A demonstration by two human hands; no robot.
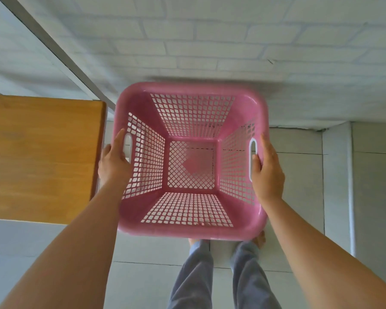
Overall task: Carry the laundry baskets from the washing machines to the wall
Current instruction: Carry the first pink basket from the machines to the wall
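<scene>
The person's left hand (114,162) and right hand (267,168) are gripping the handles of an empty pink perforated plastic laundry basket (191,229), holding it up near the white brick wall (210,41); setting down appears to be remaining.

Both arms reach forward, the left hand (113,161) and right hand (268,169) well apart, fingers curled in grips, palms facing inward.

Bright, even daylight fills the frame. Wide-angle distortion bends lines near the edges. The brick wall (210,41) at top appears soft, with motion blur along the pink basket (129,103) rim.
</scene>
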